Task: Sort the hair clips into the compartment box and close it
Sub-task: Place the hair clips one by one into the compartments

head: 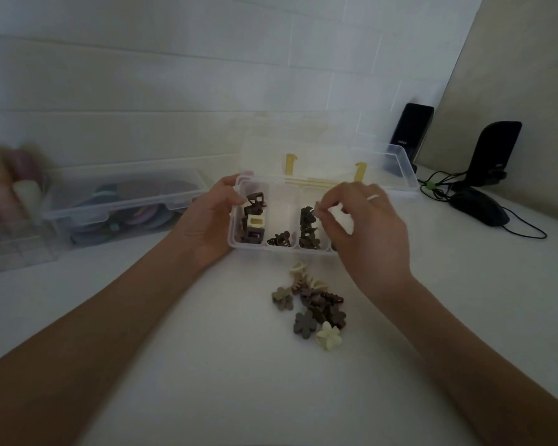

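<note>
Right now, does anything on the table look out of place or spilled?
Only the pile of loose hair clips on the table, just in front of the open compartment box, not yet sorted. Nothing looks damaged or spilled.

I see a white table (207,365). On it: the open box (279,249), a heap of loose clips (313,305) just in front of it, a lidded bin (123,204) at left, a clear organiser (10,243) beside that, two speakers (409,133) and a mouse (479,209) at right.
</note>
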